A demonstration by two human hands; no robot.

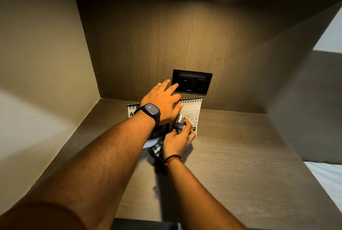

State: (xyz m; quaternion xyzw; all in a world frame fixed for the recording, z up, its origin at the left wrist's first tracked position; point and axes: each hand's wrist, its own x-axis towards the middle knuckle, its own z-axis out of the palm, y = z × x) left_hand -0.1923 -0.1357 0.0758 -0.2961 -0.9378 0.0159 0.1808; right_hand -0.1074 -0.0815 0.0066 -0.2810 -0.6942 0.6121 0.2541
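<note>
- Wiping the face of the desk calendar (192, 112) with the checked cloth (180, 124); judged mid-step, with part of the page left to cover.
- Left grip (162, 105): wide, fingers straight and spread, laid over the calendar's spiral top just below the socket panel (192, 81). Fingertips up by the panel's left edge, contact not discernible.
- Right grip (177, 141): closed round a bunch of the cloth, pressing it onto the calendar's face, lower than the socket panel and slightly left of it.
- Calendar: standing on the worktop (240, 155) directly beneath the socket panel, between the two grips. Touched by the left from above, by the right through the cloth.
- Loose cloth tail: trailing under the right wrist, farther below the panel.
- To do well: hold the spiral edge down steadily to prevent folding or sliding, wipe in short, light strokes across the page, and keep the tail clear of the base.
- Risk, judged: tipping the calendar back toward the wall under the panel by pushing too hard.
</note>
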